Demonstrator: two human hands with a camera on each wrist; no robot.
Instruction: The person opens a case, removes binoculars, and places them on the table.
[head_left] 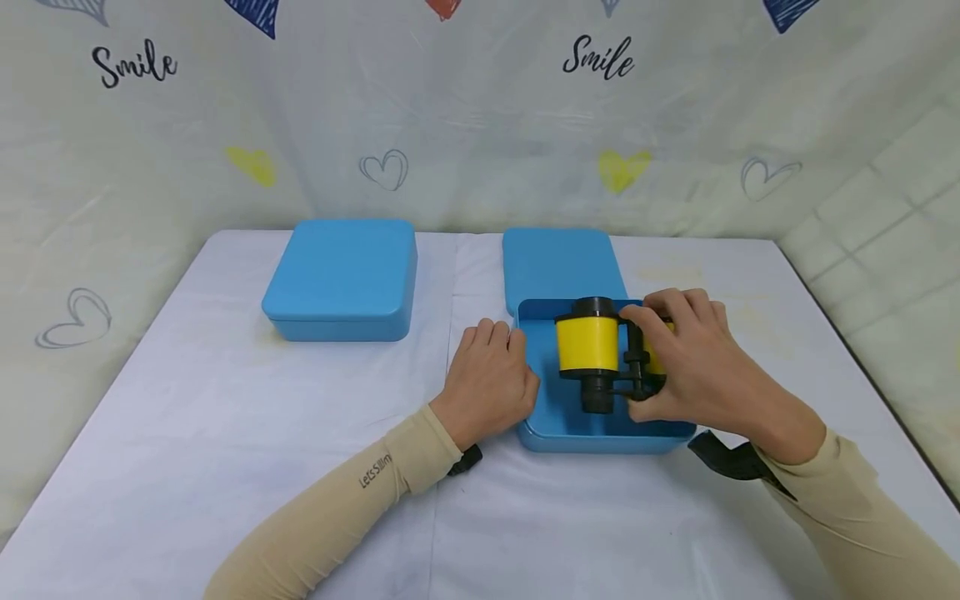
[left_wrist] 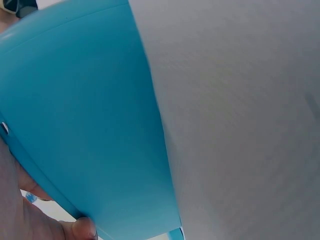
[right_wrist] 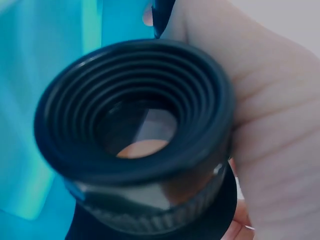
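Note:
My right hand [head_left: 701, 371] grips a pair of yellow and black binoculars [head_left: 588, 343] by its right barrel, in or just over the open blue box [head_left: 607, 444]. Whether the binoculars touch the box floor I cannot tell. Close up in the right wrist view is a black ribbed eyepiece [right_wrist: 200, 185], with the hand [right_wrist: 275, 100] beside it. With curled fingers, my left hand [head_left: 491, 379] holds the box's left wall. The left wrist view shows that blue wall [left_wrist: 95, 115] and a fingertip [left_wrist: 84, 229] on its edge.
A blue lid [head_left: 562, 262] lies behind the open box, seemingly joined to it. To the left stands a closed blue box [head_left: 341, 271]. Both are on a table with a white cloth [head_left: 360, 387]. A printed curtain [head_left: 495, 117] hangs behind.

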